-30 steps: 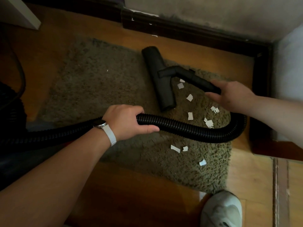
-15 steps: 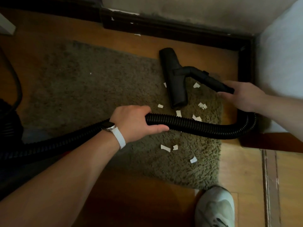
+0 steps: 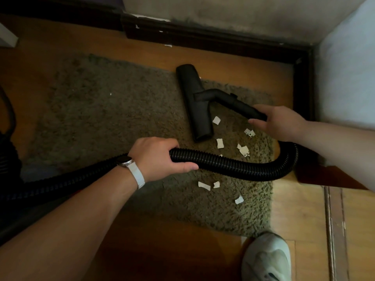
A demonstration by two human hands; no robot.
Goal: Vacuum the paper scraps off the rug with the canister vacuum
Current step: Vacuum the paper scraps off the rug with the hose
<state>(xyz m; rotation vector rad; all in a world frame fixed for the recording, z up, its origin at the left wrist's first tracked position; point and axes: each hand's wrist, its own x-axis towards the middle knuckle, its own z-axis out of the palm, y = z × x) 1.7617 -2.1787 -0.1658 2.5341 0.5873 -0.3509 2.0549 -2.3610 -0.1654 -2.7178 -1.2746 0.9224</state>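
Overhead, left hand [image 3: 156,157] gripping ribbed black hose [image 3: 233,165], right hand [image 3: 282,122] gripping nozzle wand [image 3: 233,100], white scraps [image 3: 219,143] on shaggy rug [image 3: 121,110].

No legible text, brand or number anywhere. Plain black on the floor nozzle [image 3: 195,110] at 12 o'clock, a dark watch face [image 3: 124,160] at 9 o'clock, an unreadable mark on the shoe [image 3: 266,258] at 5 o'clock.

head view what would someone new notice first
The black ribbed hose snaking across the middle, gripped by the left hand, with the right hand holding the wand behind the floor nozzle. Next, the white paper scraps scattered on the right side of the olive rug, beside the nozzle.
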